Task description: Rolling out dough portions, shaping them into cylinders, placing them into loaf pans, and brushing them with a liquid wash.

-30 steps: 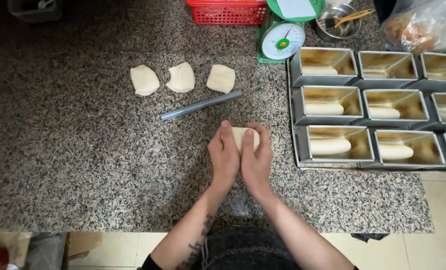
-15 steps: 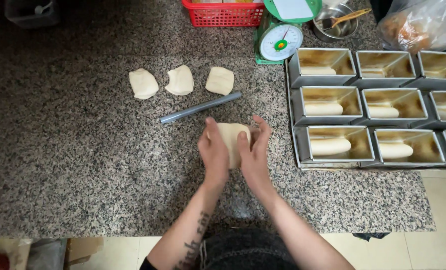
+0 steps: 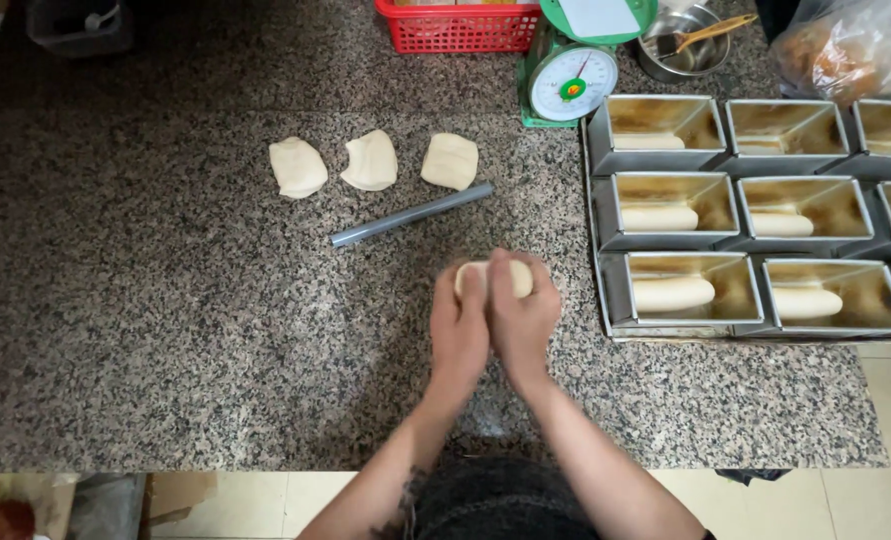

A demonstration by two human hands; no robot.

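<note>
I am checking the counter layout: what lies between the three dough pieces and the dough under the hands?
In the head view, only a grey rolling pin lies between the three dough pieces and the dough under both hands.

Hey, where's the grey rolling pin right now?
In the head view the grey rolling pin lies slantwise on the granite counter, just below the three dough pieces and up-left of both hands, left of the loaf tins.

Bare counter leftward; loaf tins rightward.
</note>
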